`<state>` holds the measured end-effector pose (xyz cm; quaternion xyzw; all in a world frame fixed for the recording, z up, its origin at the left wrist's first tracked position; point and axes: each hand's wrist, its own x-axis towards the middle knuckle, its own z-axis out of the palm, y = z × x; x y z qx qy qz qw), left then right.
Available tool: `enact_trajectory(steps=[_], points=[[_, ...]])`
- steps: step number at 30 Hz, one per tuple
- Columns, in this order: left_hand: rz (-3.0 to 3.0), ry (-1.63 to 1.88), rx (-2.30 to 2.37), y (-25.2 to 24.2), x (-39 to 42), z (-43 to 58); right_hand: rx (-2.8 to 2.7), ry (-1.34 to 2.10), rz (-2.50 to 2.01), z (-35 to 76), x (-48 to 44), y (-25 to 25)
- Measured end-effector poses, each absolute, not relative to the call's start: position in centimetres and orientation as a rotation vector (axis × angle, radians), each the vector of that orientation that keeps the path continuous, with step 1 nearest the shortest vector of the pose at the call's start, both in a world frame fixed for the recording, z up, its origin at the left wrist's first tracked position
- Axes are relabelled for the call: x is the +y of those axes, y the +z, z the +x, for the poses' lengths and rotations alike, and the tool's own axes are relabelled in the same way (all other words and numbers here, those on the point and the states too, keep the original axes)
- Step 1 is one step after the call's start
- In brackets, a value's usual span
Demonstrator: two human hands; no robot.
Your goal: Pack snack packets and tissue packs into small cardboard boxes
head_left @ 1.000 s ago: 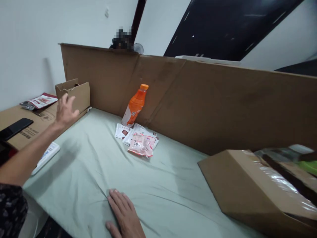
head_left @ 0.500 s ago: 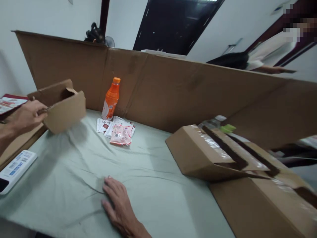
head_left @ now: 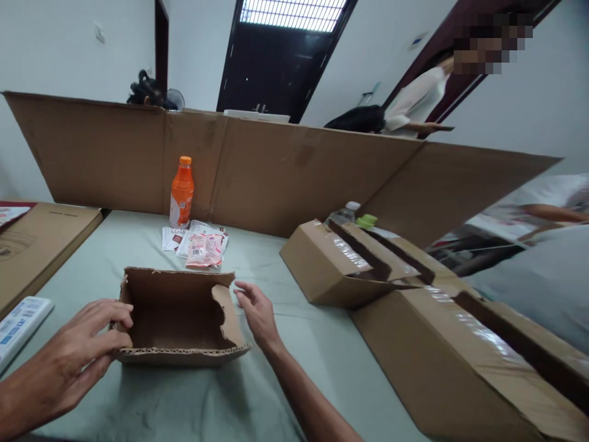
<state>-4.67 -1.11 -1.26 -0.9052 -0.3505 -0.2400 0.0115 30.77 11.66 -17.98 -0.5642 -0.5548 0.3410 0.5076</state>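
An open-topped cardboard box [head_left: 184,358] with ragged edges sits on the green cloth in front of me, and its visible inside is bare. My left hand [head_left: 83,351] is closed on its left wall, fingertips hooked over the rim. At the box's far right corner is my right hand [head_left: 258,312], holding nothing, with its fingers apart; I cannot tell whether they touch the cardboard. Behind the box lie a pink-and-clear packet [head_left: 205,250] and several white packets [head_left: 175,238]. An orange bottle [head_left: 182,195] stands upright just beyond them.
A tall cardboard screen [head_left: 276,166] closes off the back. Two taped cardboard boxes [head_left: 391,362] fill the right side. On the left are a flat carton [head_left: 41,245] and a white device [head_left: 23,328]. Another person [head_left: 414,101] is beyond the screen.
The cardboard box has come from the far left to the near middle, with my left hand on it. My right hand has lifted off the cloth beside it. The view has shifted right.
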Motion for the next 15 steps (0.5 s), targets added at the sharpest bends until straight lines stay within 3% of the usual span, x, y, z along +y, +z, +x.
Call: enact_trajectory(steps=[8, 15], points=[[-2.695, -0.994, -1.31, -4.0, -1.3, -2.9, -1.336, 0.964, -1.651, 27.3, 26.7, -15.3], [-2.666, -1.101, -1.36, -4.0, -1.3, -2.2, -1.324, 1.19, -1.504, 25.3, 25.8, -14.8]])
